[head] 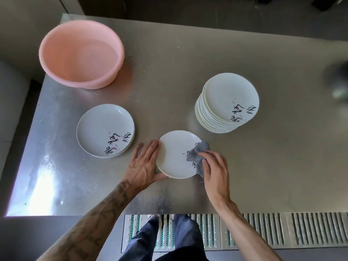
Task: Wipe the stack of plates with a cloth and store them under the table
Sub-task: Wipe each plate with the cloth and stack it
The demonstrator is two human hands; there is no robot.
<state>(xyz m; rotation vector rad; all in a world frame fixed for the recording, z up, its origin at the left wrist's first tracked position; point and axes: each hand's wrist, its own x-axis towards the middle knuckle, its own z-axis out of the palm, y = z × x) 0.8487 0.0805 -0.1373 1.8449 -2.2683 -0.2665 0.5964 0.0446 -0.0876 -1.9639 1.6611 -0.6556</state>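
A single white plate [175,157] with black lettering lies on the steel table [263,166] near its front edge. My left hand [145,162] rests against its left rim with straight fingers, the thumb along the near rim. My right hand [214,168] grips a grey cloth [197,150] bunched on the plate's right side. A tall stack of like plates [227,102] stands at the right. A short stack of such plates [105,130] lies at the left.
A pink plastic basin [81,53] with water sits at the table's far left corner. A blurred dark object [337,80] is at the right edge. Below the front edge are my legs and a metal floor grate [282,230].
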